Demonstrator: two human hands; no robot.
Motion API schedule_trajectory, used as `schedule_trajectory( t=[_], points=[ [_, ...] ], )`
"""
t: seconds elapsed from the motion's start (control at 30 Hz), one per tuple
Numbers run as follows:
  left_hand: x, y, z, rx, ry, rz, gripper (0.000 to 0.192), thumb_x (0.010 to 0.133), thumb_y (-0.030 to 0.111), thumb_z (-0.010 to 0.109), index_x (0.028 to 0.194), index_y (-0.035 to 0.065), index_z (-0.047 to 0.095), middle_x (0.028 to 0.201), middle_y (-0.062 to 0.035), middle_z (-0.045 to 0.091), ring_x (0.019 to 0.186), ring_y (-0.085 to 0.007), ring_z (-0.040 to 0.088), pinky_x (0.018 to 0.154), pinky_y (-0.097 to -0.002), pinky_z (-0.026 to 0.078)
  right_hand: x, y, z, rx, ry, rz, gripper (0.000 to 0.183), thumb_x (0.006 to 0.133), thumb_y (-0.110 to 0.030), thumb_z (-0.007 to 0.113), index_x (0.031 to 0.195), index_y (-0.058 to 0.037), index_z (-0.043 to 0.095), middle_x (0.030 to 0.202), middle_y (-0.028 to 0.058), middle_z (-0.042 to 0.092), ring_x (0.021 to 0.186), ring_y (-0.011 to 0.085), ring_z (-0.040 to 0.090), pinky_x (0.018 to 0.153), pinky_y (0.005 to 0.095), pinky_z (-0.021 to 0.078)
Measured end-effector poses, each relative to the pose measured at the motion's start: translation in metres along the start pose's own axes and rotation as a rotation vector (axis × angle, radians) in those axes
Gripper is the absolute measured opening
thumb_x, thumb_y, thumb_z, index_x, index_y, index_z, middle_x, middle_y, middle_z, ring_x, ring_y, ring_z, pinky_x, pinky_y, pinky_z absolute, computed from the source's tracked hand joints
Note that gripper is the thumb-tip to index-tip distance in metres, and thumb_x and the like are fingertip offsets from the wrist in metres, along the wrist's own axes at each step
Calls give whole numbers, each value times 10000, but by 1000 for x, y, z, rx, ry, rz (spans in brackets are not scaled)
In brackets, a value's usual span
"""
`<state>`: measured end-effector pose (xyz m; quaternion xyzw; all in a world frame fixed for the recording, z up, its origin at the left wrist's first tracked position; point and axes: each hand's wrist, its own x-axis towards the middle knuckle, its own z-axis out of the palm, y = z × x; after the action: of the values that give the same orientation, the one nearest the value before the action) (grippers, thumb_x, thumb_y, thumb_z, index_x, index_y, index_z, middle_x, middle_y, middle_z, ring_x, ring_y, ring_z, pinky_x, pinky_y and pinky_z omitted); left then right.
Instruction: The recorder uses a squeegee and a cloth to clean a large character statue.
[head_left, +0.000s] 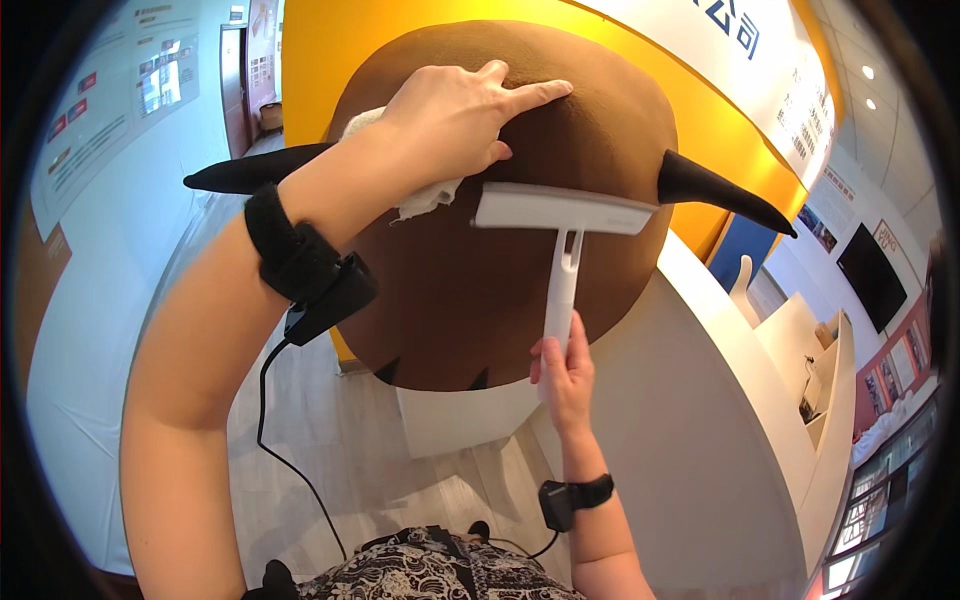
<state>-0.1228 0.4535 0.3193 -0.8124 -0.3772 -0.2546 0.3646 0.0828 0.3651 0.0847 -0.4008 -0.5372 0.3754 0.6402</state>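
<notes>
My left hand (469, 112) is raised against the upper part of a large brown rounded figure (450, 292) with two black horns. Its index finger is stretched out along the brown surface. A white cloth (431, 199) is held under the palm and shows on both sides of the wrist; the fingers gripping it are hidden. Lower down, my right hand (568, 375) grips the handle of a white squeegee (566, 210) from below. The squeegee is upright, its wide blade head in front of the brown surface and beneath my left hand.
The left horn (251, 169) passes behind my left forearm, while the right horn (724, 191) juts outward. A curved white counter (720, 390) stands at the right. Behind the figure rises a yellow wall (319, 67). A black cable (262, 405) hangs from my left wrist strap.
</notes>
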Motion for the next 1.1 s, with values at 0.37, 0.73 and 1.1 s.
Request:
schedule_trajectory(
  t=[0.37,0.73,1.1],
  points=[
    [10,-3,5,38,-4,49,792,822,320,697,1483,384,264,1215,-207,564,746,-291,687,615,-375,573,-166,210,-23,-172,44,519,474,962,-152,525,1419,-100,411,745,6,532,554,70,488,470,225,414],
    [-2,0,10,-70,90,16,759,818,319,701,1471,352,314,1182,-143,592,769,-309,686,651,-383,572,-112,85,-2,4,98,180,512,960,-157,539,1434,-59,372,779,23,542,606,78,500,521,222,433],
    [-124,-4,85,-355,25,-354,737,829,322,681,1466,195,334,1422,-214,416,677,-380,652,620,-407,546,-71,103,23,-22,77,107,557,972,-148,505,1473,-77,271,759,30,523,575,101,504,496,244,441]
  ],
)
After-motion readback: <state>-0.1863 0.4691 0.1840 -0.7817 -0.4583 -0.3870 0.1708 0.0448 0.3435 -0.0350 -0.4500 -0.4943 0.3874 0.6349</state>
